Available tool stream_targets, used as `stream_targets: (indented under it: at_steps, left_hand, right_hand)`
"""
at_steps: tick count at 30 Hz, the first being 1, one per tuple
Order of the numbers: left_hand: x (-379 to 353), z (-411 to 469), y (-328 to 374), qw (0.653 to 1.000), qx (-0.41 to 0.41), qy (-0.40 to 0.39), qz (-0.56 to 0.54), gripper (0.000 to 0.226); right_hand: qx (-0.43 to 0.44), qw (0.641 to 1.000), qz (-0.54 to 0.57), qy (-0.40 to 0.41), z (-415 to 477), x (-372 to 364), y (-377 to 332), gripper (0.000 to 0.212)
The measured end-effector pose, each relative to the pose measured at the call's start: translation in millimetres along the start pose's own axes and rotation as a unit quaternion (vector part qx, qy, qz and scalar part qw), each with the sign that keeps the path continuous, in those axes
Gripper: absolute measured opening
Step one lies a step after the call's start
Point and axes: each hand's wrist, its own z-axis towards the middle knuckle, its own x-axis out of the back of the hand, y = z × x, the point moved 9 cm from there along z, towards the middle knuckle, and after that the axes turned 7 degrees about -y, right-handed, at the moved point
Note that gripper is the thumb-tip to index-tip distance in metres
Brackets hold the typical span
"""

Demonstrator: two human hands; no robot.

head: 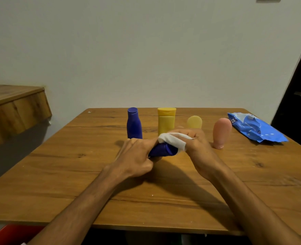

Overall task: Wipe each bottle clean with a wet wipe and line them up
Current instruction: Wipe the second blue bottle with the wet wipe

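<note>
My left hand [137, 156] grips a small dark blue bottle [161, 150] held sideways above the wooden table [57, 174]. My right hand [197, 147] holds a white wet wipe [172, 140] draped over the bottle's end. Behind my hands stand a tall blue bottle [134, 123], a yellow tube [166, 121] on its cap, a pale yellow bottle [194, 122] partly hidden by my right hand, and a pink bottle [221, 132] on its cap.
A blue pack of wet wipes [255, 128] lies at the table's back right. A wooden counter [13, 106] juts out at the left. A white wall runs behind the table. A red object [13, 235] shows below the front edge.
</note>
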Motion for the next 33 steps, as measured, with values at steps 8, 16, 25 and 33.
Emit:
stream_targets:
  at_steps: [8,16,25,33]
  left_hand:
    - [1,-1,7,0.999,-0.02,-0.002,0.033,0.038]
    - [0,1,5,1.0,-0.003,-0.003,0.03,0.047]
    - [6,-2,-9,0.996,0.069,-0.002,-0.057,0.054]
    - [0,1,-13,0.994,0.076,0.001,-0.074,0.06]
  right_hand:
    - [0.051,0.962,-0.265,0.048,-5,-7,-20,0.013]
    - [0.013,0.979,-0.155,0.135,-3,21,-9,0.007]
    - [0.128,0.98,-0.115,0.101,-8,15,-26,0.007]
    - [0.159,0.97,-0.149,0.11,-7,16,-29,0.014]
